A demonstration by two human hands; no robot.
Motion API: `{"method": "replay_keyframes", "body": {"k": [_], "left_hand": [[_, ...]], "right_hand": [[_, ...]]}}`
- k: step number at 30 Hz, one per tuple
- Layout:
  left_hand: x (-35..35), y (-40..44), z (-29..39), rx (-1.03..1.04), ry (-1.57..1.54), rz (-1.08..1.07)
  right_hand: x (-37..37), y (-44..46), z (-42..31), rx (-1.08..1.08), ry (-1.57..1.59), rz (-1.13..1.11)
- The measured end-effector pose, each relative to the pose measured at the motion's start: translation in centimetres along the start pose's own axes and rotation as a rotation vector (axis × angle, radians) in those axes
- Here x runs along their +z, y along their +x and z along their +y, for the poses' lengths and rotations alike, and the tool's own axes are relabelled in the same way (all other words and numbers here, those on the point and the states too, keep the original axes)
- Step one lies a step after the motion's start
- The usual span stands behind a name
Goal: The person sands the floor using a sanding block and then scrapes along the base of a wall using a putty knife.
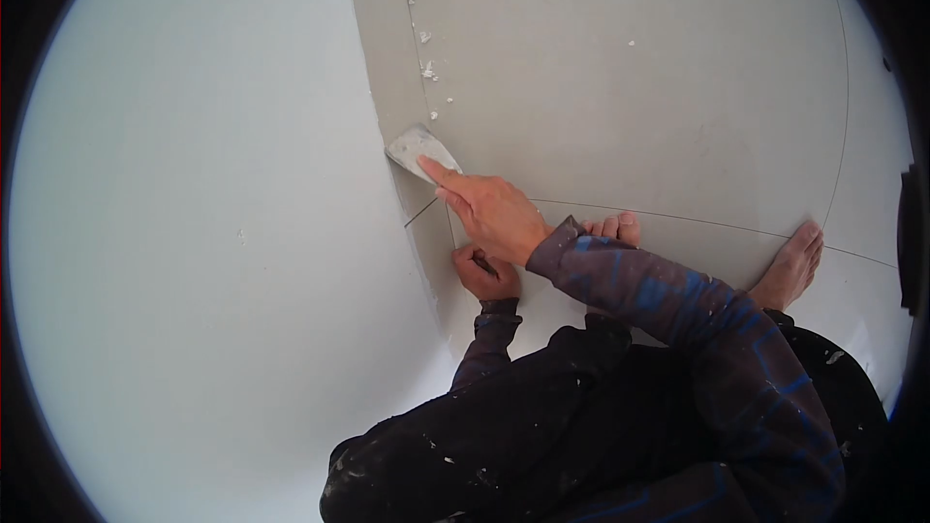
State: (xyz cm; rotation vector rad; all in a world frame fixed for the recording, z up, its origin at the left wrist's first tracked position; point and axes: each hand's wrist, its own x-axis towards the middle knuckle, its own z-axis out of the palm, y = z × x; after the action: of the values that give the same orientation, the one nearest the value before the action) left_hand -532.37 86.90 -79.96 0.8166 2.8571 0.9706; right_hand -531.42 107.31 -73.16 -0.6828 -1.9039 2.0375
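My right hand point(496, 215) grips a putty knife point(422, 149), one finger stretched along its pale, smeared blade. The blade's edge touches the corner where the white wall point(213, 184) meets the tiled floor point(630, 116). Lower down, close to the wall base, my left hand point(486, 274) is curled into a fist near the floor. Something dark shows between its fingers, too small to make out. The putty knife's handle is hidden inside my right hand.
White crumbs point(428, 70) lie scattered along a tile joint beside the wall, above the blade. My bare feet point(796, 257) rest on the floor at the right and behind my right sleeve. Dark trousers point(504, 436) with pale specks fill the bottom.
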Motion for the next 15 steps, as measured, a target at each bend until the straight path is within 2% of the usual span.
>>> {"method": "replay_keyframes", "body": {"k": [2,7,12,15], "left_hand": [[0.1,0.2,-0.1,-0.026,-0.021,-0.006],[0.6,0.9,1.4,0.064,-0.010,0.013],[0.2,0.2,-0.5,0.007,0.021,-0.009],[1.1,0.9,-0.4,-0.005,0.054,-0.026]], "right_hand": [[-0.6,0.5,-0.4,0.015,-0.002,-0.008],[0.0,-0.4,0.0,0.028,-0.010,-0.026],[-0.1,0.7,0.4,0.005,0.011,0.007],[-0.3,-1.2,0.0,0.064,-0.051,-0.082]]}}
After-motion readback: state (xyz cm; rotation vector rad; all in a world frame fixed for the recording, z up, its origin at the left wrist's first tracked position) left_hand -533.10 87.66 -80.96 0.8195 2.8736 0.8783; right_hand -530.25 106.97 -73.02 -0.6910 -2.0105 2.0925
